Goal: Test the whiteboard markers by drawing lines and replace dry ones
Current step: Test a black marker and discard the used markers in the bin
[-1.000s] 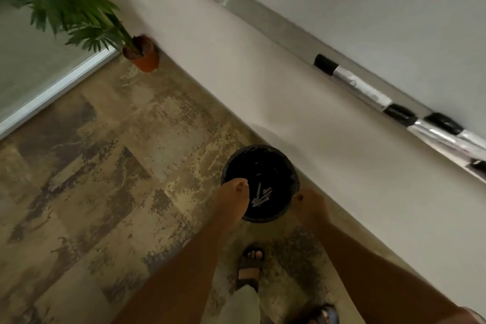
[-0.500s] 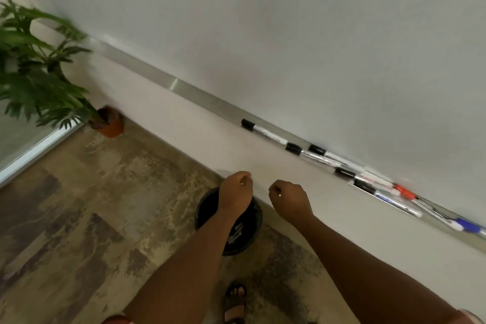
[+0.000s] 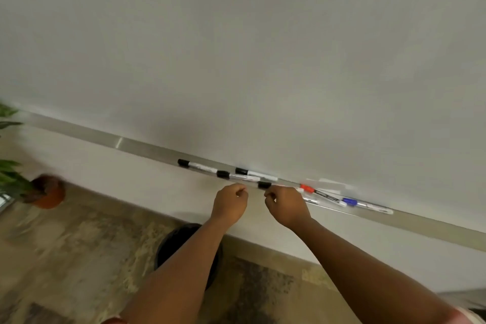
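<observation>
A blank whiteboard (image 3: 263,47) fills the upper view, with a metal tray (image 3: 147,148) along its lower edge. Several markers lie in the tray: black-capped ones (image 3: 196,165) on the left, a red-capped one (image 3: 306,188) and a blue-capped one (image 3: 349,201) further right. My left hand (image 3: 230,205) is raised just below the tray with its fingers curled, holding nothing I can see. My right hand (image 3: 286,205) is beside it, fingers curled, just under a black marker cap (image 3: 264,184); whether it touches the marker I cannot tell.
A black bin (image 3: 181,242) stands on the floor under my left forearm, against the wall. A potted plant (image 3: 44,192) sits in the corner at the far left. The floor is mottled brown and beige.
My view has tilted up from the bin to the whiteboard. Both hands have risen from over the bin to the marker tray, staying curled.
</observation>
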The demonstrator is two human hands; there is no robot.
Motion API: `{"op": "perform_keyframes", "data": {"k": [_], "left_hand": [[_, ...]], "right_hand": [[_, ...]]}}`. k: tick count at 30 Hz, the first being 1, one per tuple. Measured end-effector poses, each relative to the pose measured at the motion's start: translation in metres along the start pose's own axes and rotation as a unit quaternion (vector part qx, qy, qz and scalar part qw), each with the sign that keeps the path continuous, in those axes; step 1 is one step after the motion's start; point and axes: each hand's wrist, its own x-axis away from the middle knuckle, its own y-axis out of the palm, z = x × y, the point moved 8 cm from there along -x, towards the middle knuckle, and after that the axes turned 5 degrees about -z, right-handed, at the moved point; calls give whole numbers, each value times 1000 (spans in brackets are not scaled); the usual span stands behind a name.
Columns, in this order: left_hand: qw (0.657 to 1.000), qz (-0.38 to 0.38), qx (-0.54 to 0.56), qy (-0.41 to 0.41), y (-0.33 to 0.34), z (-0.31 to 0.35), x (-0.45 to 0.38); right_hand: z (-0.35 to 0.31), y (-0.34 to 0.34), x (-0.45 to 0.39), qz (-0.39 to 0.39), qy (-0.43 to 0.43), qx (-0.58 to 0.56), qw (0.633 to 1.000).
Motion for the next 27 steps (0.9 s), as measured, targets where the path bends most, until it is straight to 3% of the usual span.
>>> {"op": "perform_keyframes", "data": {"k": [10,21,27], "left_hand": [[992,-52,-84,75,56,55,8],[990,-52,-105,73,55,50,-2],[988,-35,-124,88,47,52,-12]], "right_hand": [[79,-42,4,-1,60,142,988],[74,-27,-35,-97,7,260,961],[74,-23,-39,-112,5,283,953]]}}
